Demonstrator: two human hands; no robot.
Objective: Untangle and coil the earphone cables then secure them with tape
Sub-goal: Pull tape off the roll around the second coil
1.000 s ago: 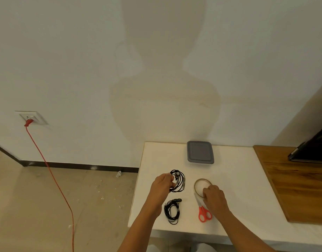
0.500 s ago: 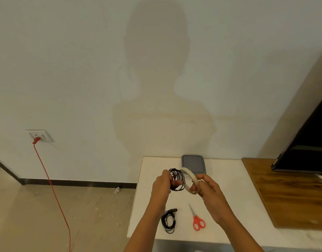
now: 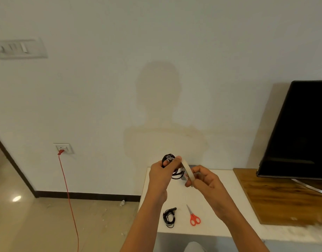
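My left hand [image 3: 161, 174] grips a coiled black earphone cable [image 3: 169, 160], raised above the white table [image 3: 176, 199]. My right hand [image 3: 204, 180] holds a thin roll of pale tape [image 3: 188, 170] right beside the coil, the two hands almost touching. A second coiled black earphone cable [image 3: 169, 217] lies on the table near its front edge. Red-handled scissors [image 3: 193, 216] lie just right of it. Where the tape's free end is I cannot make out.
A wooden board [image 3: 280, 195] covers the table's right part, with a black TV screen [image 3: 300, 130] standing on it. A red cord [image 3: 69, 199] hangs from a wall socket [image 3: 63, 148] to the floor at the left. A grey object is mostly hidden behind my hands.
My right hand picked the tape roll up from the table and brought it to the coil in my left hand. Both hands rose, and my view tilted upward.
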